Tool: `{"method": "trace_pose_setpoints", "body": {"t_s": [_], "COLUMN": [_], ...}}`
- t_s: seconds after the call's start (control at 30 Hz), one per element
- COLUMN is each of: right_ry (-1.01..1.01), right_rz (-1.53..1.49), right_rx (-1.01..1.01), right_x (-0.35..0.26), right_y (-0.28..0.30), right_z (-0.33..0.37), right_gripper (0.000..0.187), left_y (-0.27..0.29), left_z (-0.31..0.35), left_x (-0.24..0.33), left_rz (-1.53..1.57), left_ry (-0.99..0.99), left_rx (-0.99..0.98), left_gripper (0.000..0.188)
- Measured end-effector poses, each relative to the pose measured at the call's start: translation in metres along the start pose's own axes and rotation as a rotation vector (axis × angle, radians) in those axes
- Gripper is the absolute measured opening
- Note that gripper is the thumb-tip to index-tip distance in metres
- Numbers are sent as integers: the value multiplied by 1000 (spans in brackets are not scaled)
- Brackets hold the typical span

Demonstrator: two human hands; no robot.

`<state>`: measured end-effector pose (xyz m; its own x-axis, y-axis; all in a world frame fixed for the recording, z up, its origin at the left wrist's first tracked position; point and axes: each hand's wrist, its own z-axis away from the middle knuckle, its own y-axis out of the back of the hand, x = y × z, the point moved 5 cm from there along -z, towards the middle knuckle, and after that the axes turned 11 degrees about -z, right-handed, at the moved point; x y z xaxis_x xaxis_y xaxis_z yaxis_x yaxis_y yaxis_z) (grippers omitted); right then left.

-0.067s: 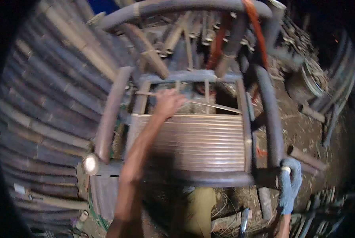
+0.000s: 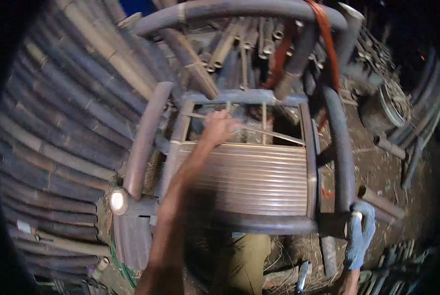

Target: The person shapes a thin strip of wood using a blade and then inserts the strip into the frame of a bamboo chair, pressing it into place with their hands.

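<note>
A bamboo chair (image 2: 341, 147) with thick dark poles stands in front of me. Light, narrow slats (image 2: 249, 182) lie side by side across the near part of its seat. My bare left hand (image 2: 221, 127) is closed on a thin bamboo strip (image 2: 274, 133), which slants over the open gap at the back of the seat. The strip's right end rests near the right side rail. In a blue-grey knit glove, my right hand (image 2: 361, 231) wraps round the chair's near right corner, where a pale cut end shows between thumb and fingers.
Dark bamboo poles (image 2: 57, 167) lie in rows on the left. More poles (image 2: 225, 44) are stacked behind the chair, and an orange band (image 2: 329, 44) hangs over its backrest. A bucket (image 2: 384, 105) stands at right. A knife-like blade (image 2: 303, 276) lies near my knee.
The chair and both hands appear slightly further right and lower in the picture. Both hands keep the same grips.
</note>
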<state>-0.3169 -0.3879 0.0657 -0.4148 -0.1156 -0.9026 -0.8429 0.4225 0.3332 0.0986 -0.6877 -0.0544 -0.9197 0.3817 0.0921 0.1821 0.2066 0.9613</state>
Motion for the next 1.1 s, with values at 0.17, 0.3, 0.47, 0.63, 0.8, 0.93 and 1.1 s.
{"method": "trace_pose_setpoints", "body": {"t_s": [0.17,0.3,0.47,0.63,0.8,0.93,1.1], "right_ry": [37,324,175,354,388,444,403], "right_rz": [250,609,101,564,544,539,555], "right_rx": [-46,182,-193,-180,-137,-122,-148], "right_x": [-8,-79,-92,33,44,34,40], "right_y": [-5,-32,-166,-288,-304,-305,-301], "right_z": [7,11,-21,-106,-116,-117,-122], "right_gripper": [22,47,47,49,36,30,29], "left_y": [-12,-15,-27,-34,-37,-29,-16], "left_z": [-17,3,-13,-44,-34,-24,43], "left_x": [-29,-72,-80,-81,-86,-82,-53], "left_rz": [381,-182,-34,200,229,118,95], "left_ry": [133,353,225,104,167,207,261], "left_rx": [335,287,123,92,-109,-245,-152], "left_gripper": [51,59,58,49,55,62,54]}}
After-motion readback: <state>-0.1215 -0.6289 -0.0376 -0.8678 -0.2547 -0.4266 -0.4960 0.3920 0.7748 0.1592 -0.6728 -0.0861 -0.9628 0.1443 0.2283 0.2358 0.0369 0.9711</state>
